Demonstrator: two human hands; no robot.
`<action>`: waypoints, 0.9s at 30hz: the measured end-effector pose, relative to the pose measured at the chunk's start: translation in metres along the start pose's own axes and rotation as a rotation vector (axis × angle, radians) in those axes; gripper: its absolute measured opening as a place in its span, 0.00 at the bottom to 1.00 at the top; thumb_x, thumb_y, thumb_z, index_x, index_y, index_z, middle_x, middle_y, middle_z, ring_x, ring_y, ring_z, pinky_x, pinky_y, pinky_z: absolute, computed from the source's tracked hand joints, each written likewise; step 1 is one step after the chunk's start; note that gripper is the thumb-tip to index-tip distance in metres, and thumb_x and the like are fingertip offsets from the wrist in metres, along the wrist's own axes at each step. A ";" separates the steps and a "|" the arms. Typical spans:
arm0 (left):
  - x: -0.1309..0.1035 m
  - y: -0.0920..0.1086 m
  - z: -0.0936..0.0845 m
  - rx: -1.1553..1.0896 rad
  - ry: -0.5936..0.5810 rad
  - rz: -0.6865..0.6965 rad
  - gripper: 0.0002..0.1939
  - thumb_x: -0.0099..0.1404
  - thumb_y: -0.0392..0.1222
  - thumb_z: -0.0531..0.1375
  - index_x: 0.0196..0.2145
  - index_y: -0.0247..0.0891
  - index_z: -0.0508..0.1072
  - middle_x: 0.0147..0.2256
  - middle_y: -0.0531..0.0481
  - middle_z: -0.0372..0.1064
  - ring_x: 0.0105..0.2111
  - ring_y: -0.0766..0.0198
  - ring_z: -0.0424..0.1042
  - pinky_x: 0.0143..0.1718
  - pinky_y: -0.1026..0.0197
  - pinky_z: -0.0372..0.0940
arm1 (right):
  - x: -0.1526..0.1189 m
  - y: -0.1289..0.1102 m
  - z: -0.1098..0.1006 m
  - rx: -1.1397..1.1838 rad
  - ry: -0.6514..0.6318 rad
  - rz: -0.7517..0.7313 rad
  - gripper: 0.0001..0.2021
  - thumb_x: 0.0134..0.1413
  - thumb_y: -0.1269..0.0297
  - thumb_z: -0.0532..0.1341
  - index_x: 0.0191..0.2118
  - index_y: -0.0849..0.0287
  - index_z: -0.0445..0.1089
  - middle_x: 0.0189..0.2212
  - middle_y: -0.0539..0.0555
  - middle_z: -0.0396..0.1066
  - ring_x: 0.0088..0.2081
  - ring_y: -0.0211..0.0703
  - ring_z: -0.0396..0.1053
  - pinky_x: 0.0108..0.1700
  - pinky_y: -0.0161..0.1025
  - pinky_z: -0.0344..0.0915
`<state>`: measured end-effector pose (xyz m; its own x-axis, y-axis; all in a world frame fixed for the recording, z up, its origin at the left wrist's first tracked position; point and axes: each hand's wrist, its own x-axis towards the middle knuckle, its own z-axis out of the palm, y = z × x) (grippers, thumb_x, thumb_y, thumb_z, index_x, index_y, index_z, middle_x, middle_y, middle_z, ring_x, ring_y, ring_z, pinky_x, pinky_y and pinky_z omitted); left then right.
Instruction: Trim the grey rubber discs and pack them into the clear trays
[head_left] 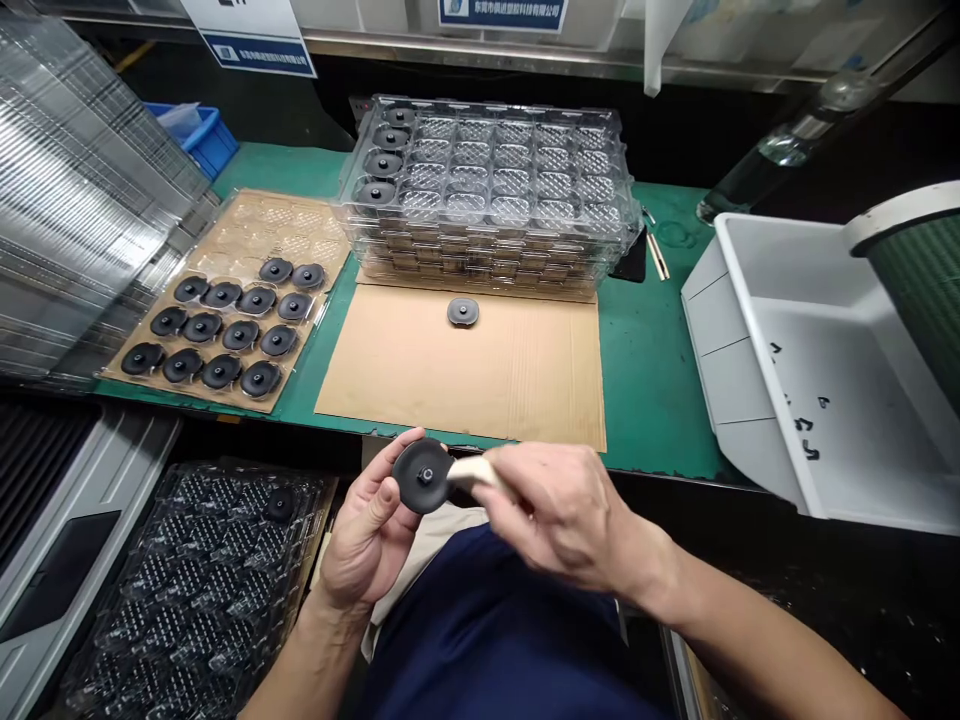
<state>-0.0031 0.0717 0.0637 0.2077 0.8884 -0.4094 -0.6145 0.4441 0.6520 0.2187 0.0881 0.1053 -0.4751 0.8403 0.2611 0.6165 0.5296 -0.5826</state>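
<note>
My left hand (371, 535) grips a black plastic disc-like part (411, 478) by its edge, with the small raised hub in its middle facing up. My right hand (559, 510) is closed around a pale cream object (474, 470), whose end touches or nearly touches the disc's right edge; its exact kind is hidden by the fingers. Beyond my hands, a single similar black part (463, 312) lies on a cardboard sheet (450, 370). On the left, a clear tray (289, 225) on cardboard holds several such parts in its front rows.
At the back stands a stack of clear blister trays (487, 240), with black parts in its top tray's left column. A grey bin (731, 300) with small black scraps is at right. Lower left lie more trays (202, 590); a blue basket (214, 140) sits behind tall stacked trays (82, 180).
</note>
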 end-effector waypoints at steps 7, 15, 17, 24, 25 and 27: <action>0.004 -0.001 0.003 0.012 0.015 -0.043 0.23 0.64 0.47 0.70 0.55 0.40 0.80 0.50 0.42 0.80 0.49 0.55 0.79 0.52 0.62 0.73 | 0.000 0.003 0.003 -0.010 -0.019 -0.017 0.13 0.71 0.64 0.54 0.30 0.56 0.61 0.25 0.48 0.63 0.26 0.38 0.57 0.32 0.39 0.50; 0.002 -0.007 0.006 0.048 0.095 0.042 0.24 0.62 0.46 0.71 0.56 0.42 0.79 0.55 0.42 0.78 0.56 0.53 0.75 0.58 0.60 0.69 | 0.002 0.007 0.005 -0.073 -0.035 0.019 0.13 0.70 0.64 0.54 0.30 0.57 0.61 0.24 0.48 0.63 0.25 0.37 0.57 0.32 0.40 0.48; 0.003 -0.009 0.007 0.057 0.119 0.080 0.25 0.62 0.47 0.72 0.56 0.43 0.79 0.55 0.43 0.78 0.57 0.52 0.75 0.60 0.57 0.68 | 0.002 0.008 0.006 -0.073 -0.044 0.016 0.14 0.71 0.63 0.54 0.30 0.57 0.61 0.24 0.48 0.64 0.25 0.37 0.57 0.31 0.40 0.48; 0.003 -0.012 0.010 0.044 0.102 0.053 0.24 0.61 0.46 0.73 0.54 0.44 0.80 0.53 0.43 0.79 0.54 0.54 0.77 0.57 0.60 0.70 | 0.006 0.011 0.012 -0.110 -0.004 -0.029 0.13 0.71 0.64 0.54 0.31 0.57 0.62 0.25 0.49 0.66 0.26 0.39 0.58 0.32 0.41 0.49; 0.002 -0.013 0.009 0.035 0.093 0.038 0.24 0.61 0.46 0.73 0.55 0.43 0.80 0.53 0.44 0.79 0.54 0.55 0.77 0.56 0.61 0.70 | 0.007 0.011 0.012 -0.111 0.006 -0.046 0.13 0.71 0.64 0.54 0.31 0.57 0.63 0.25 0.49 0.66 0.26 0.39 0.58 0.33 0.41 0.49; 0.001 -0.013 0.008 0.019 0.076 0.002 0.24 0.62 0.46 0.72 0.55 0.43 0.80 0.53 0.44 0.79 0.52 0.57 0.78 0.55 0.63 0.71 | 0.008 0.010 0.011 -0.116 0.018 -0.078 0.14 0.72 0.65 0.53 0.31 0.57 0.63 0.25 0.49 0.65 0.26 0.39 0.57 0.33 0.41 0.49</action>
<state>0.0113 0.0677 0.0598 0.1474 0.8784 -0.4546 -0.5999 0.4448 0.6650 0.2146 0.0989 0.0932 -0.5135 0.7975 0.3168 0.6471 0.6023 -0.4674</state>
